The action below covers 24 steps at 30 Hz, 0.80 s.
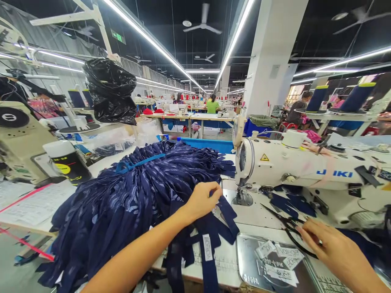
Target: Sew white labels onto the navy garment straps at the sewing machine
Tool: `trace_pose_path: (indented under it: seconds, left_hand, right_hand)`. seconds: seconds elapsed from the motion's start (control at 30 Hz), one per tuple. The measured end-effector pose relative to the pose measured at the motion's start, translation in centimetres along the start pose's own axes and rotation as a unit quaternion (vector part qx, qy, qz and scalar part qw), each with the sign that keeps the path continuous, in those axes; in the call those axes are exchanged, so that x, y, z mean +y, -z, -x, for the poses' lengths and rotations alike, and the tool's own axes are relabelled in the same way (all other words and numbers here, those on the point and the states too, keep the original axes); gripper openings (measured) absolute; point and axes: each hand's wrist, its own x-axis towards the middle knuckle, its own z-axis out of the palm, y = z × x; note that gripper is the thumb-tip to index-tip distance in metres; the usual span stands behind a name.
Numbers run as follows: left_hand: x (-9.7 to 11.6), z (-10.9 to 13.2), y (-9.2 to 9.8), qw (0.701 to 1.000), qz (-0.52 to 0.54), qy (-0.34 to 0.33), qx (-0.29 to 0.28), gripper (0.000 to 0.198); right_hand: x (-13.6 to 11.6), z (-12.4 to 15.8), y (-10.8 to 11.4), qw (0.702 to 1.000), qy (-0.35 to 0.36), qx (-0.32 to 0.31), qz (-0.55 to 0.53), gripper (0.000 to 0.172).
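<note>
White pillar (270, 61), strip lights (244, 14)

Strips (146, 183) left, sewing machine (284, 160) right, scissors (286, 222) before it, labels (278, 262) on tray (248, 260)

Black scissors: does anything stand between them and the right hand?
Nothing visible does: the right hand appears to touch the handles of the black scissors. The metal tray lies on their near side, not between.
</note>
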Motion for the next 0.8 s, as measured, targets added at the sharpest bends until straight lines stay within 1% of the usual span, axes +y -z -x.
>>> trace_pose_path:
  seconds: [0.03, 0.07, 0.1, 0.17, 0.27, 0.33, 0.4, 0.47, 0.53, 0.6, 0.67, 0.73, 0.77, 0.8]
  left_hand:
    - [0.2, -1.1, 0.3, 0.995, -0.096, -0.013, -0.001, 0.023]
    - [0.3, -2.4, 0.4, 0.98, -0.198, -0.021, -0.008, 0.025]
    - [0.3, -3.8, 0.3, 0.954, -0.299, -0.014, -0.022, 0.026]
    - [0.1, -6.9, -0.6, 0.941, -0.338, -0.006, -0.028, 0.026]
    - [-1.1, -10.9, -3.1, 0.931, -0.362, 0.002, -0.051, 0.022]
    - [-2.3, -12.4, -4.7, 0.926, -0.372, 0.017, -0.062, 0.021]
    - [-3.8, -12.7, -5.5, 0.921, -0.382, 0.046, -0.064, 0.022]
    - [-5.2, -11.6, -5.5, 0.916, -0.388, 0.079, -0.059, 0.031]
    - [-6.1, -9.1, -4.8, 0.914, -0.389, 0.098, -0.059, 0.04]
    - [-6.5, -5.5, -3.4, 0.914, -0.388, 0.099, -0.072, 0.044]
    - [-6.5, -1.2, -1.7, 0.916, -0.38, 0.091, -0.093, 0.046]
    - [-6.4, 3.3, 0.2, 0.93, -0.349, 0.03, -0.117, 0.049]
    - [-6.2, 5.4, 1.1, 0.933, -0.335, 0.013, -0.13, 0.051]
    - [-6.1, 7.3, 2.0, 0.934, -0.331, 0.01, -0.134, 0.051]
  right_hand:
    - [1.0, 0.4, -0.3, 0.999, 0.014, 0.002, 0.037, 0.044]
    - [1.9, 0.7, -0.7, 0.997, 0.029, 0.003, 0.065, 0.045]
    - [2.7, 1.0, -1.1, 0.995, 0.042, 0.005, 0.086, 0.046]
    - [3.7, 1.3, -1.7, 0.991, 0.068, 0.009, 0.115, 0.047]
    - [4.3, 1.4, -2.4, 0.985, 0.101, 0.019, 0.139, 0.046]
    - [4.3, 1.4, -2.6, 0.984, 0.106, 0.02, 0.138, 0.043]
    - [4.3, 1.2, -2.7, 0.987, 0.1, 0.013, 0.126, 0.041]
    - [4.3, 1.0, -2.7, 0.989, 0.097, 0.001, 0.113, 0.04]
    - [4.3, 0.6, -2.7, 0.988, 0.105, -0.004, 0.11, 0.041]
    - [4.3, 0.2, -2.6, 0.986, 0.12, -0.003, 0.119, 0.043]
    - [4.3, -0.1, -2.5, 0.983, 0.133, -0.01, 0.124, 0.043]
    - [4.6, -0.2, -2.5, 0.983, 0.133, -0.036, 0.118, 0.042]
    - [4.8, -0.2, -2.5, 0.985, 0.117, -0.054, 0.114, 0.041]
    - [5.1, -0.1, -2.5, 0.986, 0.096, -0.076, 0.113, 0.039]
